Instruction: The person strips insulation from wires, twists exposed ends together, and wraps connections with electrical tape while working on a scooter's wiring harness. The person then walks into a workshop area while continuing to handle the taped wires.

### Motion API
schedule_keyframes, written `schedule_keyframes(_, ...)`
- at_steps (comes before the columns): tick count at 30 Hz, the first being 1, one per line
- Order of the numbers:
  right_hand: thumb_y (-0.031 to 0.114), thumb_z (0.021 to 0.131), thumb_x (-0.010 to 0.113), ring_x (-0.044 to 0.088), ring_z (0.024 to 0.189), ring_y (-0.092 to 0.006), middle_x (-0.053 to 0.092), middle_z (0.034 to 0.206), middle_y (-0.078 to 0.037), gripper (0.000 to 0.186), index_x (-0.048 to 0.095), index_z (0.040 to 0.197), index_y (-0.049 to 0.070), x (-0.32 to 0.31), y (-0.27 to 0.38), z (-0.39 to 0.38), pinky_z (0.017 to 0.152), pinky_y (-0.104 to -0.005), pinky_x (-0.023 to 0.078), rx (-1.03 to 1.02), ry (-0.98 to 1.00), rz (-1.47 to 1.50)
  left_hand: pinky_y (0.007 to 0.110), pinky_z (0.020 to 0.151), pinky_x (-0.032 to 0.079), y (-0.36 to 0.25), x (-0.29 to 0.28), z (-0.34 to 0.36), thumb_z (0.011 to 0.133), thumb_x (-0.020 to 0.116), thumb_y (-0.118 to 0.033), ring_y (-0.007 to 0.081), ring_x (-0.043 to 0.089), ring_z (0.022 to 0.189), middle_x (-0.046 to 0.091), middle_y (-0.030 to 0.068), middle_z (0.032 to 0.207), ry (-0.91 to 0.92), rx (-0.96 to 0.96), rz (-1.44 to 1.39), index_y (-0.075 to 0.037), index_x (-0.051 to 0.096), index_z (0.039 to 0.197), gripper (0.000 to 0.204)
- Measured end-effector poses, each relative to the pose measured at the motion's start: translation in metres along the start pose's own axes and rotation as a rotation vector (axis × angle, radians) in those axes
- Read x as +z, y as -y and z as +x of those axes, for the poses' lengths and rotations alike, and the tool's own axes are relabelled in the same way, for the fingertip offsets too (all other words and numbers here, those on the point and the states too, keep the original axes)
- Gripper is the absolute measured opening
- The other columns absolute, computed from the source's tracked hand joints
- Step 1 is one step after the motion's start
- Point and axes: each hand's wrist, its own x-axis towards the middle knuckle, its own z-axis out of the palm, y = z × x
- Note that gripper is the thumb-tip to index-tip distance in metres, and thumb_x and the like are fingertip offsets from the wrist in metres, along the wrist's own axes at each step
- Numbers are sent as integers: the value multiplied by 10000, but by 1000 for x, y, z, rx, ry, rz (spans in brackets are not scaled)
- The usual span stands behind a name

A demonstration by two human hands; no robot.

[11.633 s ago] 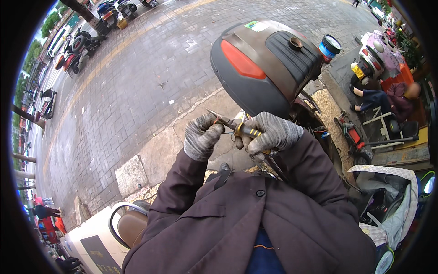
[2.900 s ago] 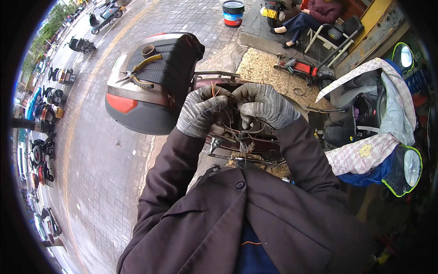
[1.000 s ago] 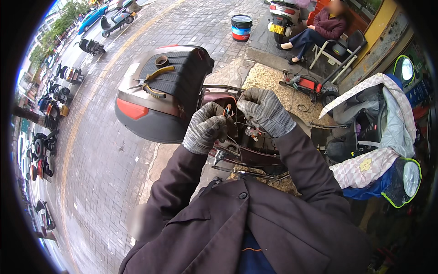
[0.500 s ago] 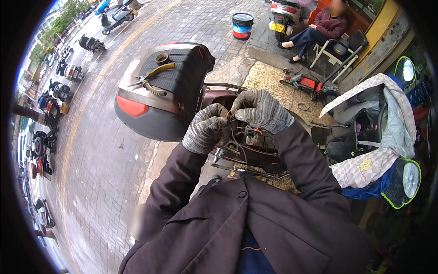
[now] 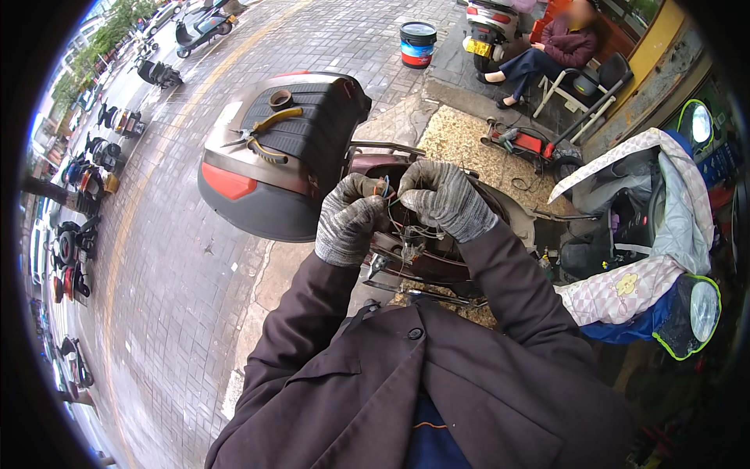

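Note:
Both my hands wear grey knitted gloves and meet above the open body of a scooter (image 5: 426, 270). My left hand (image 5: 349, 219) is closed in a pinch on thin wires (image 5: 388, 190), with orange and blue showing at the fingertips. Close beside it, my right hand (image 5: 449, 202) is also pinched on the wires; its exact hold is partly hidden by the fingers. More loose wires and connectors (image 5: 414, 234) lie in the scooter's cavity below. On the rear top box (image 5: 273, 187) rest yellow-handled pliers (image 5: 266, 134) and a roll of tape (image 5: 280, 99).
To the right stands a scooter with a checked wind cover (image 5: 625, 285) and mirrors. A red floor jack (image 5: 527, 142) lies beyond my right hand, near a seated person (image 5: 558, 47). A lidded bucket (image 5: 417, 44) stands on the paving (image 5: 187, 297). Parked scooters line the left.
My right hand has dropped slightly, and the fingertips have turned. Blue and green wire now shows between the hands, where orange and dark pieces showed before.

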Motion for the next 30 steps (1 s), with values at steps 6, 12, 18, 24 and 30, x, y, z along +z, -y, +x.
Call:
schedule_keyframes(6,57,826,665,568,754,-65,628,823,-2,91,633,904,21,1,0,-5,697,-231,497,30,40,2,316,573,482,3,-4,-3,811,687,-112,190,570,627,637,114,839,-37,0,-39,-32,564,860,155)
schedule_keyframes(12,54,870,636,589,816,-64,646,902,-21,192,636,1053,-3,-4,5,0,725,-232,502,-45,-60,41,307,556,478,-2,-1,-6,805,689,-124,192,580,626,639,118,809,8,-67,-52,-30,577,880,164)
schedule_keyframes(18,95,849,666,605,779,-66,672,861,-32,157,661,976,4,-9,30,5,703,-229,499,18,122,-304,236,520,422,-7,9,-5,805,656,-102,92,507,550,572,30,665,-25,-88,202,-20,574,864,130)
schedule_keyframes(24,171,869,684,580,673,-74,655,755,-14,167,667,887,5,-4,32,4,617,-238,492,125,130,-230,218,563,429,-2,11,-8,849,681,-202,67,505,602,577,-18,709,31,86,276,-22,620,913,201)
schedule_keyframes(30,145,860,686,572,668,-62,642,742,-2,139,659,857,9,3,19,3,614,-234,493,117,95,-134,213,541,400,-7,4,-5,863,706,-264,51,489,593,577,-28,682,-10,-13,315,-13,664,948,268)
